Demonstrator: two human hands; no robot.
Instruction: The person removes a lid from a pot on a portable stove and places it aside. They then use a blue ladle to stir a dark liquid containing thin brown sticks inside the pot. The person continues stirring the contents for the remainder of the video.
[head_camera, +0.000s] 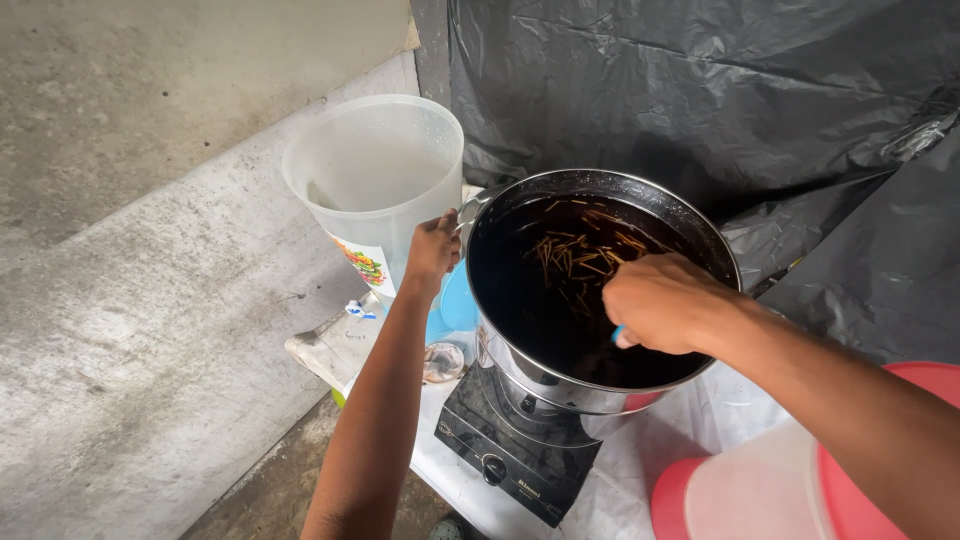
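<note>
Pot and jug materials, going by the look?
Pot: probably stainless steel, polished; bright mirror-like reflections on its outer wall. Jug, gripped by the left hand: likely translucent plastic, frosted white; light passes through its thin wall.

Visible count: two hands, left hand and right hand; one translucent plastic jug; one steel pot; one black cooktop; two red-lidded containers.
</note>
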